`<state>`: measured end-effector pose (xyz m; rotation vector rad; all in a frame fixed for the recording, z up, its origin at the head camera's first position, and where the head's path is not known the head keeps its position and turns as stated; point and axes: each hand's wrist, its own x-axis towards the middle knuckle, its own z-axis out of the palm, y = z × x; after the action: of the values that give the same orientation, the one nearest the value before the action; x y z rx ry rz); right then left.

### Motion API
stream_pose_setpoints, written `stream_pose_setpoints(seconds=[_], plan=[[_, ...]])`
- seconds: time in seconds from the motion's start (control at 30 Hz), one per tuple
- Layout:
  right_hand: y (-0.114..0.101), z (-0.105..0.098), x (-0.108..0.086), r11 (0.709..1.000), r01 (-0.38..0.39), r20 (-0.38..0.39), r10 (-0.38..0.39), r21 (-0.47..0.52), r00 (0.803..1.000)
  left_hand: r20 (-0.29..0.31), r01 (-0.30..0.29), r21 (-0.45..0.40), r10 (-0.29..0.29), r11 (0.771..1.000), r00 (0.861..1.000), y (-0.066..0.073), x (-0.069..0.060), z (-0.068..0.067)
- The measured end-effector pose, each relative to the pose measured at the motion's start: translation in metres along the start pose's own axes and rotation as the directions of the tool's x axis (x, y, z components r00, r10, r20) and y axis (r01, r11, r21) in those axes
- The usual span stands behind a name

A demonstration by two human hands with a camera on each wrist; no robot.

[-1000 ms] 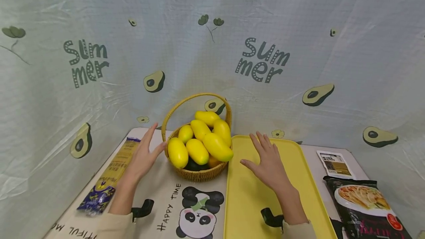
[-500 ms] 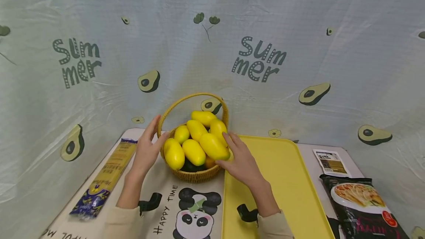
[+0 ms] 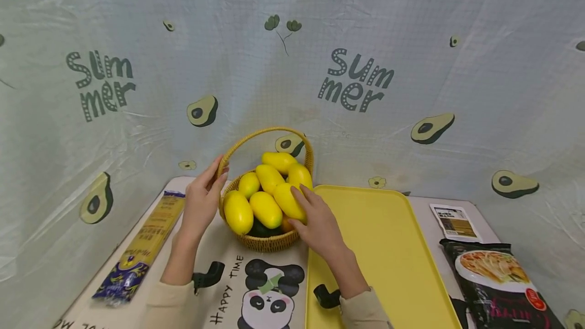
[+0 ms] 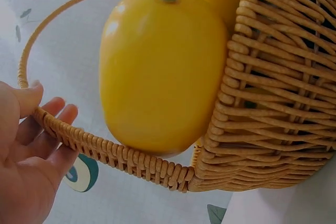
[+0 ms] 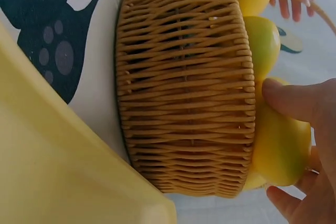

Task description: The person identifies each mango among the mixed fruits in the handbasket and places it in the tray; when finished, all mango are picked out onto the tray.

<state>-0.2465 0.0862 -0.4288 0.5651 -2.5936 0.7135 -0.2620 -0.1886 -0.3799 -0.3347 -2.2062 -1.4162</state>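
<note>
A wicker basket (image 3: 269, 242) full of yellow mangoes (image 3: 266, 209) stands on the table, with a dark green and an orange item low among them. The left hand (image 3: 201, 202) holds the left side of the basket's handle; in the left wrist view the thumb and fingers of that hand (image 4: 37, 150) lie round the handle (image 4: 100, 148). The right hand (image 3: 320, 225) grips the front right mango (image 3: 289, 201). In the right wrist view, the thumb of the right hand (image 5: 315, 129) presses one side of that mango (image 5: 283, 140), its fingers behind, above the basket rim.
A yellow tray (image 3: 375, 248) lies right of the basket. On the far right are a small white packet (image 3: 455, 222) and a black noodle packet (image 3: 500, 283). A long yellow and blue packet (image 3: 141, 248) lies at left. A patterned curtain (image 3: 256, 75) hangs behind.
The left hand has moved to the basket handle and taken hold of it. From above the tray, the right hand has moved left and closed on the front right mango.
</note>
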Motion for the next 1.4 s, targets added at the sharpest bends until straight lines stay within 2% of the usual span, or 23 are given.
stream_pose_setpoints(seconds=[0.2,0.47,0.63,0.77,1.03,1.13,1.4], plan=[[-0.001,0.001,0.0,0.999,0.003,-0.026,-0.002,0.041,1.0,-0.019,0.013,-0.009,-0.013,1.0,1.0,0.001,0.001,0.0],[0.001,-0.005,0.0,0.994,0.068,-0.082,-0.061,0.088,0.995,-0.052,0.028,-0.002,-0.029,1.0,0.998,0.002,0.0,0.002],[0.006,-0.015,0.0,0.988,0.083,-0.154,-0.063,0.128,0.986,-0.05,0.047,0.003,-0.047,0.999,0.998,0.0,-0.001,0.001],[0.014,-0.023,0.0,0.986,0.027,-0.203,0.008,0.166,0.979,-0.044,0.044,0.01,-0.044,0.999,0.998,-0.002,-0.001,0.002],[0.035,-0.035,0.001,0.966,-0.087,-0.244,0.147,0.242,0.958,-0.057,0.026,0.021,-0.025,0.999,0.998,-0.002,-0.001,0.003],[0.044,-0.037,0.0,0.957,-0.14,-0.233,0.201,0.254,0.951,-0.061,0.034,0.024,-0.033,0.999,0.998,-0.003,-0.002,0.003],[0.062,-0.034,-0.002,0.921,-0.281,-0.144,0.327,0.269,0.934,-0.063,0.047,-0.002,-0.047,0.999,0.997,-0.004,-0.003,0.002]])
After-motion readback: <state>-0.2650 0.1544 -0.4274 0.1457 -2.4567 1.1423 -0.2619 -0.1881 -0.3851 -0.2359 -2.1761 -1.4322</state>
